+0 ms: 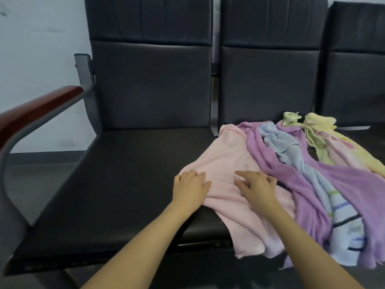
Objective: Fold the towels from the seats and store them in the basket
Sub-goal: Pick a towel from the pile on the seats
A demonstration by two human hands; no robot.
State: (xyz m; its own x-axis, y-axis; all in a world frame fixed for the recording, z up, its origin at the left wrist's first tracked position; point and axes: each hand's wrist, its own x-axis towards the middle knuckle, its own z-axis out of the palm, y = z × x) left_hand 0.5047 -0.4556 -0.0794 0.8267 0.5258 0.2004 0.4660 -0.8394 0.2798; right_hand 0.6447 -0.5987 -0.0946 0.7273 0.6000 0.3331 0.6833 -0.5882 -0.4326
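At nine o'clock we see a red-brown armrest (37, 109) beside the bare black seat (108, 184). Near centre, our left hand (190, 187) rests on the pink towel (225, 163), fingers loosely bent at its left edge; our right hand (257, 184) presses it flat, fingers spread. Toward three o'clock lie the purple towel (291, 176), the blue striped towel (325, 184) and the yellow towel (325, 126), overlapping.
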